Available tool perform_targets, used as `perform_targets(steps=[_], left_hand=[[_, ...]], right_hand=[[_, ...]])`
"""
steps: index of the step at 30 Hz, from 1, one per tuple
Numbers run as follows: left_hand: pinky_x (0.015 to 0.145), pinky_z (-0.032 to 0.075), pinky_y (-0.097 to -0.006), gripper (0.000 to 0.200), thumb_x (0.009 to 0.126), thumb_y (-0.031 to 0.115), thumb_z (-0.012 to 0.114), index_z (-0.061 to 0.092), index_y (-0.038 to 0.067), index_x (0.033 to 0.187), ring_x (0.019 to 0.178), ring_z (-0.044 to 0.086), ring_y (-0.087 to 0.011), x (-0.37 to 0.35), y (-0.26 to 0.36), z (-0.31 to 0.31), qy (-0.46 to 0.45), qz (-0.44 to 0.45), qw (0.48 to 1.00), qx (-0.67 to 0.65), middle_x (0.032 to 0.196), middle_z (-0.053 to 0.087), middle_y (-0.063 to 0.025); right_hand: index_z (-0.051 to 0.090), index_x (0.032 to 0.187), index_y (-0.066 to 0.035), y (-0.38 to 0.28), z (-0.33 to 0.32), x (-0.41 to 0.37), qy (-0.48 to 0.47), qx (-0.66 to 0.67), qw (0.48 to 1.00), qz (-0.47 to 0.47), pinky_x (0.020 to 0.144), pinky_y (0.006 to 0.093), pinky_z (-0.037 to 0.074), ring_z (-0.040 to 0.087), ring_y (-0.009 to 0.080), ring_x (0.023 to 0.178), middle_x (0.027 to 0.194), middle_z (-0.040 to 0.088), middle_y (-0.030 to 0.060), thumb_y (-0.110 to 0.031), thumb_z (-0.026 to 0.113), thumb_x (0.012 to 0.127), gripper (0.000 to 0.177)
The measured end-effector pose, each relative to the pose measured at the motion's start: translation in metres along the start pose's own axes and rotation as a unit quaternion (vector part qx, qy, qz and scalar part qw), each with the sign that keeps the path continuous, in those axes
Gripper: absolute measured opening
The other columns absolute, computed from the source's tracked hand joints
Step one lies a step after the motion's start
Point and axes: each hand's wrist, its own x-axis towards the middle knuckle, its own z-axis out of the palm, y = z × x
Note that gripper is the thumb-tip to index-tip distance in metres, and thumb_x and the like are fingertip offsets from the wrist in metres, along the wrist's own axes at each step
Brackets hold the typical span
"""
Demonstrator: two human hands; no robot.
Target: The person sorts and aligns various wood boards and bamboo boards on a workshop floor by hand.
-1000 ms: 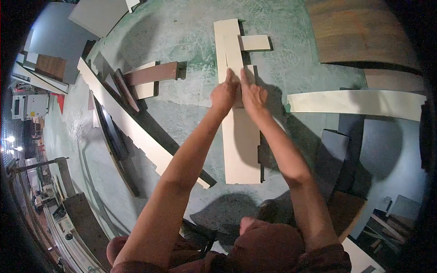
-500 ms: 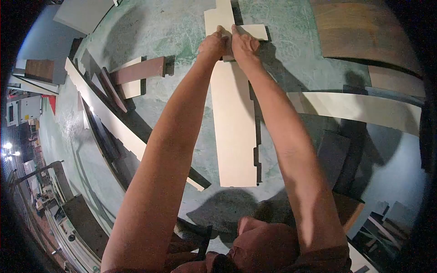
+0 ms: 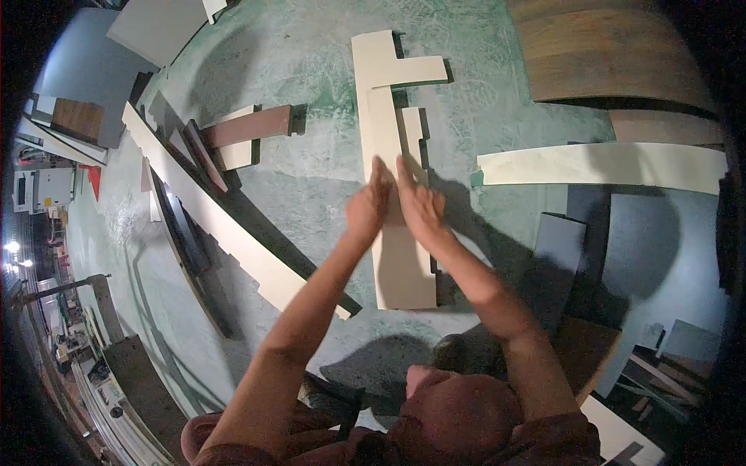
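A long cream board (image 3: pixel 406 272) with notches along its right edge lies on the floor in front of me. At its far end is a cream piece (image 3: pixel 412 71) with an arm to the right. My left hand (image 3: pixel 368 208) rests along the board's left side, fingers stretched forward. My right hand (image 3: pixel 420 206) lies beside it on the right, index finger pointing forward and thumb out. A shaded patch between the hands hides detail there. Just beyond my right hand is a short cream strip (image 3: pixel 412 128).
A long notched cream board (image 3: pixel 210 210) lies diagonally at left, near a reddish-brown board (image 3: pixel 252 128). At right are a cream panel (image 3: pixel 598 165), a wood-grain panel (image 3: pixel 614 50) and a grey board (image 3: pixel 558 245). My knee (image 3: pixel 458 415) is close below.
Both hands have moved from the far end toward me, down to the middle of the board. The far cream piece and short strip now show uncovered. The view has shifted slightly.
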Motion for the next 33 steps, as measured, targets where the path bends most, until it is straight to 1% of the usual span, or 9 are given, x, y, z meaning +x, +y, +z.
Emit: perform_targets(steps=[2,4,12,14,16,22,26,27,33], left_hand=[[0.055,0.047,-0.0439,0.062,0.086,0.032,0.046,0.013,0.017,0.137,0.065,0.06,-0.0354,-0.031,0.003,0.011,-0.007,-0.013,1.0,-0.011,0.078,0.061,-0.0193],[0.058,0.047,-0.0436,0.062,0.086,0.031,0.046,0.013,0.017,0.137,0.069,0.061,-0.0356,-0.043,0.008,0.011,-0.043,-0.039,0.998,-0.008,0.084,0.061,-0.019],[0.063,0.046,-0.0452,0.06,0.086,0.032,0.046,0.016,0.017,0.136,0.073,0.06,-0.0359,-0.004,0.017,0.009,0.024,0.014,0.999,-0.047,0.087,0.061,-0.0181],[0.063,0.046,-0.0455,0.059,0.086,0.033,0.045,0.017,0.017,0.136,0.073,0.06,-0.0361,0.016,0.024,0.007,0.033,0.026,0.998,-0.052,0.085,0.061,-0.0179],[0.059,0.046,-0.045,0.061,0.086,0.03,0.045,0.014,0.016,0.136,0.068,0.059,-0.038,0.037,0.033,0.002,0.027,0.05,0.998,-0.005,0.079,0.06,-0.0222],[0.062,0.047,-0.0446,0.055,0.085,0.031,0.045,0.023,0.016,0.133,0.072,0.06,-0.0345,0.092,0.055,-0.001,0.017,0.098,0.995,0.033,0.078,0.061,-0.0197],[0.066,0.047,-0.0421,0.053,0.085,0.033,0.045,0.026,0.021,0.133,0.078,0.061,-0.0328,0.13,0.071,-0.009,-0.004,0.089,0.994,0.061,0.085,0.061,-0.019],[0.066,0.047,-0.0421,0.053,0.085,0.033,0.045,0.026,0.021,0.133,0.078,0.061,-0.0328,0.141,0.072,-0.01,-0.003,0.087,0.994,0.06,0.085,0.061,-0.019],[0.072,0.047,-0.0415,0.049,0.087,0.032,0.04,0.024,0.022,0.132,0.09,0.058,-0.0334,0.156,0.078,-0.011,-0.005,0.086,0.995,0.057,0.102,0.057,-0.0186]], right_hand=[[0.023,0.134,-0.013,0.002,0.008,-0.029,-0.005,0.007,1.0,0.002,0.049,0.0434,0.047,0.06,0.0328,0.055,0.062,0.059,0.0194,-0.015,0.043,0.083,0.055],[0.023,0.134,-0.013,0.004,0.009,-0.041,-0.004,0.011,1.0,0.003,0.05,0.0436,0.047,0.06,0.0324,0.054,0.06,0.059,0.0186,-0.016,0.045,0.083,0.056],[0.02,0.136,-0.021,0.015,0.003,-0.005,0.033,0.017,0.999,0.032,0.05,0.0444,0.046,0.06,0.0332,0.053,0.058,0.058,0.0168,-0.02,0.045,0.085,0.057],[0.022,0.135,-0.014,0.02,-0.009,0.011,0.02,-0.011,0.999,0.033,0.047,0.0397,0.046,0.061,0.029,0.055,0.062,0.059,0.0165,-0.012,0.048,0.082,0.059],[0.022,0.135,-0.013,0.027,-0.014,0.026,0.011,-0.01,0.998,0.055,0.048,0.041,0.046,0.061,0.0301,0.056,0.062,0.059,0.0177,-0.013,0.046,0.083,0.057],[0.024,0.134,-0.015,0.045,-0.034,0.061,0.046,-0.012,0.992,0.114,0.053,0.0434,0.048,0.062,0.0316,0.062,0.068,0.06,0.0192,-0.011,0.043,0.084,0.054],[0.024,0.134,-0.015,0.053,-0.037,0.085,0.116,0.007,0.985,0.129,0.062,0.0451,0.048,0.062,0.0331,0.068,0.071,0.061,0.0184,-0.01,0.041,0.085,0.052],[0.022,0.135,-0.014,0.051,-0.048,0.092,0.063,0.023,0.986,0.155,0.067,0.0456,0.047,0.062,0.0325,0.077,0.08,0.061,0.0187,-0.01,0.04,0.086,0.053],[0.018,0.136,-0.015,0.051,-0.044,0.105,0.065,0.045,0.983,0.167,0.072,0.0471,0.044,0.059,0.0309,0.088,0.094,0.06,0.019,-0.011,0.039,0.087,0.054]])
